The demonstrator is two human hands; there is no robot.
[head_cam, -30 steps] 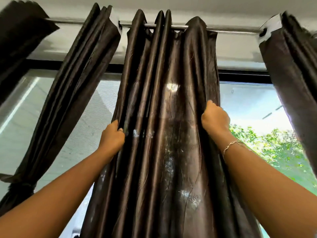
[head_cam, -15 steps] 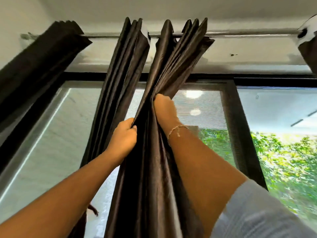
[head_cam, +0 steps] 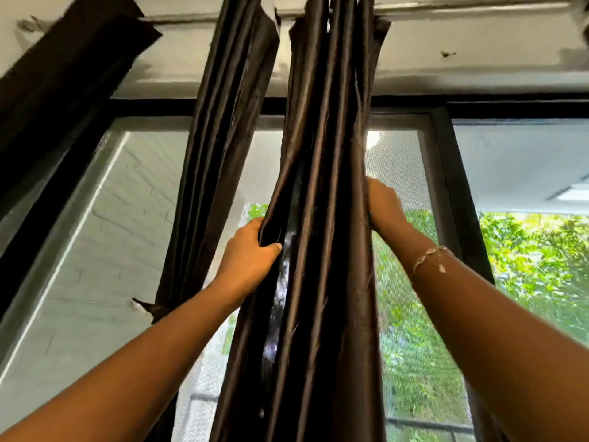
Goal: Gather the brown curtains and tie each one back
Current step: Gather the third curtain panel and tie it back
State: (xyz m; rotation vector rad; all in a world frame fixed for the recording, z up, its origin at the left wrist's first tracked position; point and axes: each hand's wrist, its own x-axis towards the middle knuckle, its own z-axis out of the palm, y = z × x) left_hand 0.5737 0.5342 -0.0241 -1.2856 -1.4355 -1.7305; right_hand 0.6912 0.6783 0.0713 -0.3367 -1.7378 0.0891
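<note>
Forearms rise from below on either side of the centre curtain [head_cam: 322,218], both reaching upward, the right wrist carrying a thin bracelet [head_cam: 430,256]. Left hand [head_cam: 247,260] is clamped on the left edge of the centre curtain, fingers curled behind the outer folds and thumb across the front. Right hand [head_cam: 384,205] sits higher, against the right edge; its fingers pass behind the fabric, so it cannot be told whether they grip or merely press. The centre curtain hangs between the two hands in tight vertical pleats, pressed into a narrow column. Assessment: the gathering step is in hand and close to done for this panel; tying is not yet begun. The next move calls for one hand to hold the whole bundle while the other brings a tie round it lower down; no tie is visible. Left of the centre curtain, a neighbouring curtain [head_cam: 223,138] hangs bunched and narrows low down, apparently tied. Above runs the rod [head_cam: 462,8]; behind stands the window frame [head_cam: 459,186].
</note>
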